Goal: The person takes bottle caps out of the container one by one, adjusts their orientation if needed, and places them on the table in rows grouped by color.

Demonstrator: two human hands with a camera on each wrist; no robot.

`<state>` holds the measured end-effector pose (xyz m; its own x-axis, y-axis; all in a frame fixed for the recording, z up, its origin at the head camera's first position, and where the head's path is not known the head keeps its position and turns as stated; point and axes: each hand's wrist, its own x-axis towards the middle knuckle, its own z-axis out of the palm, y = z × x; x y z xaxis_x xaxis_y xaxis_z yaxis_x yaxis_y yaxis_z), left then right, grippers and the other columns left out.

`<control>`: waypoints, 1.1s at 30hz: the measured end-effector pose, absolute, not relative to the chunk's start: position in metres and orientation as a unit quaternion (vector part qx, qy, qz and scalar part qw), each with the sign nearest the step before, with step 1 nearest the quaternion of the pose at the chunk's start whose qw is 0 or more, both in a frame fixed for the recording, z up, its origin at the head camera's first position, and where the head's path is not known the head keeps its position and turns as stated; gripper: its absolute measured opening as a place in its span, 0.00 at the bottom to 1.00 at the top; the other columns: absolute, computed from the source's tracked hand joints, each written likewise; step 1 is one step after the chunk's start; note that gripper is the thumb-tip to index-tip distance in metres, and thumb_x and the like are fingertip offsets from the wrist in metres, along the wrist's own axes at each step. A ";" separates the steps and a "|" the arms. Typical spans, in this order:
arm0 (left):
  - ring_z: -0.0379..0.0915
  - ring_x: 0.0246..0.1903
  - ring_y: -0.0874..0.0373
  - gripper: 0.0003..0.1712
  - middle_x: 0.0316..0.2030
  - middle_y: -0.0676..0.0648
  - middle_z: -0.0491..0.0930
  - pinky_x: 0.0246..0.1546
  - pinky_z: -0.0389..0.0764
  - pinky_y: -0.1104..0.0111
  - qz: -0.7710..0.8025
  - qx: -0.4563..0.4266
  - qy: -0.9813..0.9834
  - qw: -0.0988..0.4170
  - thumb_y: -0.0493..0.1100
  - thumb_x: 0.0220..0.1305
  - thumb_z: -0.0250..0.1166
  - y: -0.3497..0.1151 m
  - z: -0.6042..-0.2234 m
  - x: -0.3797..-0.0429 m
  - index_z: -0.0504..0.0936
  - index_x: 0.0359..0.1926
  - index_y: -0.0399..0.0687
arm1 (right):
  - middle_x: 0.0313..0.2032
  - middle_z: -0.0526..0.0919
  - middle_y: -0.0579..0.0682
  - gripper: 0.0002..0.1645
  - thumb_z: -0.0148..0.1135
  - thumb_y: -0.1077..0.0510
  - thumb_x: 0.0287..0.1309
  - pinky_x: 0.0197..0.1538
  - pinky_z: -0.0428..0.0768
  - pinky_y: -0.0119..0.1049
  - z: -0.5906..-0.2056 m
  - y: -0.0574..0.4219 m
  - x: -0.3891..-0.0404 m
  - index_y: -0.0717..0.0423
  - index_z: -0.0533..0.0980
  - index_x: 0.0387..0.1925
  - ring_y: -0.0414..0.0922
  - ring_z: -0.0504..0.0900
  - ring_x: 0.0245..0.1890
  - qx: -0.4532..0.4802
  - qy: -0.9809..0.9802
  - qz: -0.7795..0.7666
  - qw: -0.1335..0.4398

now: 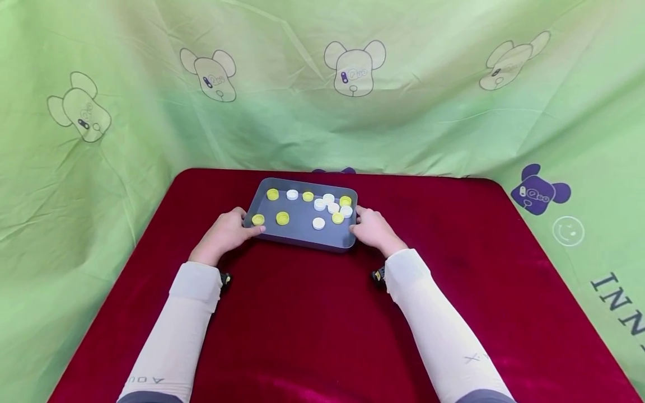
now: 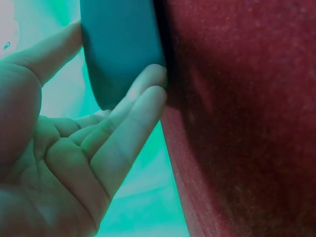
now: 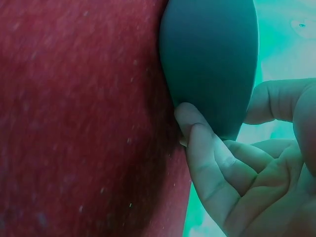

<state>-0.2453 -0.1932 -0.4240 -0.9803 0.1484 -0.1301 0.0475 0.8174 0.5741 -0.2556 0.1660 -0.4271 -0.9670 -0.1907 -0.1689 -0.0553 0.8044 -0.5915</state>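
A grey rectangular tray (image 1: 300, 229) is at the far part of the table, slightly askew. Several yellow bottle caps (image 1: 283, 218) and several white bottle caps (image 1: 318, 224) lie in it, with a cluster toward its right end. My left hand (image 1: 227, 230) grips the tray's left end, thumb over the rim and fingers at the outside wall. At the opposite end my right hand (image 1: 374, 228) holds the tray the same way. In both wrist views, fingertips reach the lower edge of the tray's wall (image 3: 210, 64); whether the tray touches the cloth cannot be told.
A dark red cloth (image 1: 312, 313) covers the table. Behind it and at both sides hangs a green curtain (image 1: 282, 129) printed with bear heads. A dark device (image 1: 378, 276) sits at the right wrist, and another (image 1: 225, 280) at the left.
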 end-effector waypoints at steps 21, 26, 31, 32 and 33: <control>0.75 0.40 0.50 0.38 0.44 0.41 0.81 0.46 0.76 0.57 0.317 0.070 0.941 0.097 0.58 0.57 0.70 -0.173 -0.429 -0.233 0.72 0.59 0.36 | 0.61 0.72 0.66 0.40 0.55 0.58 0.63 0.60 0.71 0.50 -0.429 0.193 -0.248 0.67 0.55 0.72 0.56 0.73 0.60 -0.060 0.940 -0.319 0.109; 0.75 0.41 0.51 0.39 0.44 0.43 0.81 0.48 0.76 0.57 0.323 0.072 0.939 0.098 0.58 0.56 0.70 -0.169 -0.429 -0.230 0.73 0.59 0.36 | 0.63 0.70 0.65 0.40 0.54 0.57 0.64 0.61 0.70 0.49 -0.432 0.197 -0.244 0.66 0.54 0.72 0.56 0.73 0.61 -0.053 0.938 -0.323 0.112; 0.75 0.37 0.52 0.37 0.40 0.45 0.81 0.43 0.76 0.59 0.323 0.074 0.939 0.097 0.59 0.55 0.71 -0.164 -0.430 -0.227 0.73 0.56 0.37 | 0.63 0.70 0.65 0.39 0.53 0.57 0.64 0.61 0.70 0.50 -0.434 0.203 -0.242 0.65 0.54 0.73 0.55 0.73 0.61 -0.048 0.938 -0.326 0.107; 0.75 0.36 0.52 0.37 0.39 0.45 0.81 0.42 0.76 0.59 0.323 0.072 0.939 0.097 0.59 0.55 0.71 -0.163 -0.430 -0.226 0.74 0.56 0.38 | 0.63 0.70 0.65 0.39 0.53 0.58 0.63 0.61 0.71 0.50 -0.434 0.204 -0.241 0.65 0.55 0.72 0.55 0.73 0.61 -0.048 0.937 -0.329 0.105; 0.75 0.36 0.52 0.37 0.39 0.45 0.81 0.42 0.76 0.59 0.324 0.073 0.938 0.098 0.58 0.55 0.71 -0.162 -0.430 -0.226 0.73 0.55 0.37 | 0.63 0.70 0.64 0.39 0.53 0.58 0.63 0.60 0.71 0.50 -0.434 0.206 -0.241 0.65 0.55 0.72 0.55 0.73 0.61 -0.047 0.936 -0.332 0.104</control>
<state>-0.2259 -0.1621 -0.4300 -0.9700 0.2007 -0.1369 0.0735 0.7798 0.6217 -0.2405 0.2056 -0.4338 -0.9741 -0.1568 -0.1630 -0.0191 0.7754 -0.6312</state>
